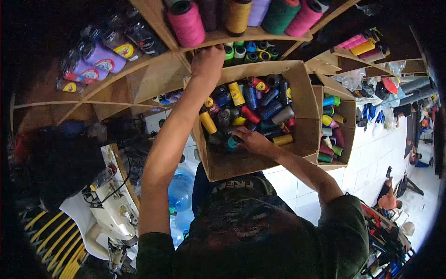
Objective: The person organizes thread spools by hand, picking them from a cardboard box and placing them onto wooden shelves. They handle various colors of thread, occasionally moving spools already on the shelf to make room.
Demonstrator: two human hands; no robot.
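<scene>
At the edge of the wooden shelf point(251, 36), my left hand point(208, 63) is closed in a fist beside a lower compartment of green, white and blue spools point(239, 52); what it holds, if anything, is hidden. My right hand point(253, 141) reaches into an open cardboard box point(260, 166), its fingers closed round a teal spool point(232, 143) near the box's front left. Yellow point(236, 94), red point(250, 114), blue and grey point(282, 115) thread spools lie jumbled around and beyond that hand.
Large pink point(186, 25), gold and green cones line the upper shelf. A second box point(347, 135) of spools stands right of the first. A sewing machine point(109, 216) is at lower left, with blue water bottles point(180, 190) below. Other people point(389, 200) are far right on white tiles.
</scene>
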